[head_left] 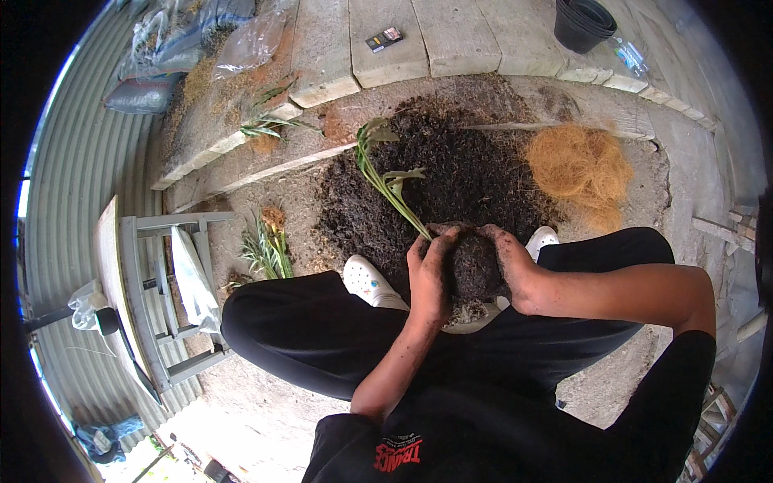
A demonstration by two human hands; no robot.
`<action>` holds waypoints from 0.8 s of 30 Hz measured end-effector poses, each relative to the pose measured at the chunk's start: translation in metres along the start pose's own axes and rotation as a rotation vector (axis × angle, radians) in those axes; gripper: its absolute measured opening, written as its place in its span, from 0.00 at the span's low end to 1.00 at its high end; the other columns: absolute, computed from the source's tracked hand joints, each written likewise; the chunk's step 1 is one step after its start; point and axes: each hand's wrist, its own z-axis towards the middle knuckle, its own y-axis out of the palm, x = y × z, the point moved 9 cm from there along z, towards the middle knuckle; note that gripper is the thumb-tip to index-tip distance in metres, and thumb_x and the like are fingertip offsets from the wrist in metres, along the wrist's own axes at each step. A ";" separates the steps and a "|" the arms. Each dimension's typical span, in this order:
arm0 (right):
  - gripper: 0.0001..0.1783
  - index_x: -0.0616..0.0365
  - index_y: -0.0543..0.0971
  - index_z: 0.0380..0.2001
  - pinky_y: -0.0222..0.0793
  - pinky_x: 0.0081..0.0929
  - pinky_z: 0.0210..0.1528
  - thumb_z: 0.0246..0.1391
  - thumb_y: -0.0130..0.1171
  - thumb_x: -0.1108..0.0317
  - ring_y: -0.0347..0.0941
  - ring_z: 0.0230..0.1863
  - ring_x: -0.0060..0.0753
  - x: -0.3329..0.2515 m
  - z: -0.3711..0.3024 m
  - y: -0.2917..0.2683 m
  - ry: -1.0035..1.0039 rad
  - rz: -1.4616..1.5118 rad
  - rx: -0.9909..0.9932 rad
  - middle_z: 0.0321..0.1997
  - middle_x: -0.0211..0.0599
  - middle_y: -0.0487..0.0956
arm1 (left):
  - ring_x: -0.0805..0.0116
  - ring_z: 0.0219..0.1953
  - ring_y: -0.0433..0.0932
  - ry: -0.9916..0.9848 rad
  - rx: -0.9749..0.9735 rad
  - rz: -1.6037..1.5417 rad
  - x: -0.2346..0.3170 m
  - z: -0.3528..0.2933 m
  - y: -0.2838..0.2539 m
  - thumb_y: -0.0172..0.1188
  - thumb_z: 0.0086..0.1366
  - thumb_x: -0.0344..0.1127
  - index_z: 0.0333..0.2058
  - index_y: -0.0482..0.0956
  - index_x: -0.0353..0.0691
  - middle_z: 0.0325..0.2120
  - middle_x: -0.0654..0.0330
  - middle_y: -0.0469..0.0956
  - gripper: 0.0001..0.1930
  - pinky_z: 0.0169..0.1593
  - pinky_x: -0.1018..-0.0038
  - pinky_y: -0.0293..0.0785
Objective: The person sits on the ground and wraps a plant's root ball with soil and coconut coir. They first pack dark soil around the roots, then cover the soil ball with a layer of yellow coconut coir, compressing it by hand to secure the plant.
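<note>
Soil ball (473, 272) sits cupped in my grip, left hand (431, 270) and right hand (515, 264) pressed around its sides, near the dark soil heap (455, 165); a leafy plant (394, 197) leans out. I'm probably packing roots; next calls for even pressure.

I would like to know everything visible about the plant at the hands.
The plant has slender, pale green stems and broad, drooping green leaves. In the picture, it slants up and left over the dark soil. Its stems reach the left hand, at a rounded soil ball that it and the right hand cup. No roots can be seen.
</note>
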 end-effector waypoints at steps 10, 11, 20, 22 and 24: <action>0.25 0.57 0.68 0.52 0.64 0.38 0.58 0.64 0.31 0.52 0.70 0.52 0.38 0.001 -0.002 -0.001 0.006 -0.061 0.026 0.53 0.43 0.72 | 0.64 0.38 0.77 -0.043 0.052 -0.050 -0.009 0.005 -0.007 0.47 0.63 0.35 0.40 0.75 0.32 0.35 0.54 0.78 0.13 0.45 0.69 0.72; 0.25 0.57 0.68 0.52 0.64 0.38 0.58 0.64 0.30 0.52 0.70 0.53 0.38 0.004 0.000 -0.004 0.022 -0.073 0.028 0.53 0.43 0.72 | 0.64 0.38 0.77 -0.051 0.051 -0.052 -0.010 0.005 -0.007 0.47 0.63 0.35 0.40 0.75 0.32 0.35 0.54 0.78 0.13 0.45 0.69 0.72; 0.23 0.53 0.68 0.52 0.67 0.39 0.56 0.65 0.29 0.53 0.70 0.52 0.35 0.010 0.007 -0.008 0.030 -0.055 0.020 0.52 0.39 0.72 | 0.68 0.37 0.77 -0.026 0.025 -0.092 -0.010 0.005 -0.006 0.49 0.63 0.33 0.38 0.75 0.31 0.35 0.56 0.78 0.11 0.45 0.73 0.72; 0.23 0.52 0.68 0.51 0.68 0.39 0.55 0.65 0.30 0.53 0.71 0.51 0.36 0.005 0.004 -0.002 0.031 -0.003 -0.031 0.51 0.39 0.73 | 0.69 0.37 0.77 0.041 0.007 -0.080 0.002 0.003 0.000 0.50 0.63 0.33 0.39 0.75 0.31 0.36 0.56 0.78 0.12 0.45 0.74 0.72; 0.22 0.51 0.69 0.50 0.69 0.40 0.54 0.64 0.31 0.53 0.72 0.50 0.36 0.000 0.000 0.005 0.027 0.038 -0.066 0.50 0.38 0.74 | 0.70 0.38 0.77 0.096 0.000 -0.047 0.011 0.001 0.003 0.51 0.64 0.34 0.40 0.76 0.30 0.36 0.56 0.78 0.12 0.46 0.75 0.72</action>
